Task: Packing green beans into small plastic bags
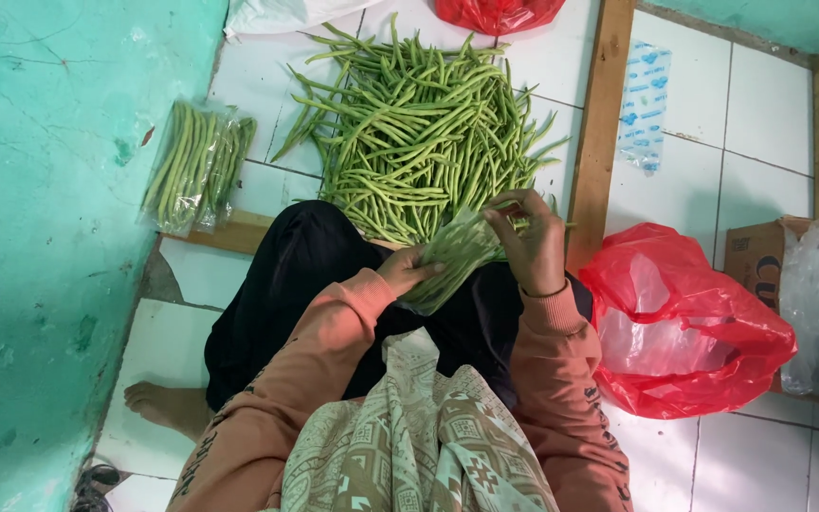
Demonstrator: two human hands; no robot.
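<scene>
Beans in a clear bag (452, 261) slant from lower left to upper right, both hands' fingers (514, 223) clamped on it, above the white tiled floor (684, 180) beside a turquoise wall (40, 237).

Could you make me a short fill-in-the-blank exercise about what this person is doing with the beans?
1. Both hands, the left hand and the right hand, hold a clear bag filled with green ____.
2. The loose pile of beans lies on white floor ____.
3. Two packed bags of beans lean beside the ____ painted wall.
4. The crumpled plastic bag at the person's right is ____.

Missing words: beans; tiles; turquoise; red
</scene>
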